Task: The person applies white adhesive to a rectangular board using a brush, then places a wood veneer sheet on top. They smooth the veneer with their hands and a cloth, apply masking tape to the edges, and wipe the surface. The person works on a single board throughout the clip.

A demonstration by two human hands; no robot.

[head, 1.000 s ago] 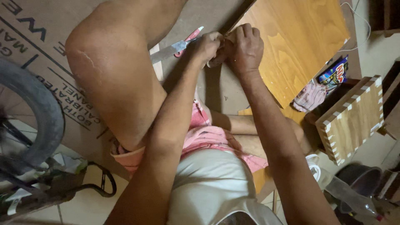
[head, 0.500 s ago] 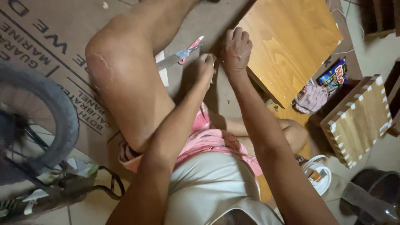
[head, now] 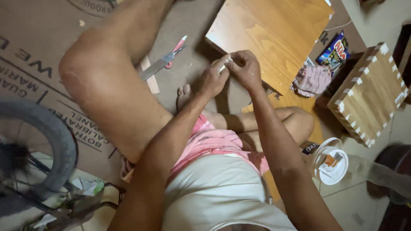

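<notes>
I sit on flattened cardboard (head: 38, 51) with one knee raised. My left hand (head: 212, 79) and my right hand (head: 245, 68) meet in front of me, both pinching a small white piece (head: 224, 64) between the fingertips. They hover over the near edge of a wooden board (head: 274, 34) lying on the floor. What the white piece is cannot be made out. A long metal blade with a red handle (head: 162, 64) lies on the cardboard just left of my hands, beside my raised leg.
A wooden box with finger joints (head: 368, 94) stands at the right. A crumpled pink cloth (head: 312, 80) and a snack packet (head: 338, 48) lie near it. A round white container (head: 330, 164) sits by my right elbow. A bicycle tyre (head: 43, 145) fills the lower left.
My hands have drawn back toward me and to the right, from the cardboard near the blade to the board's edge. The view shifted, showing more of the floor on the right.
</notes>
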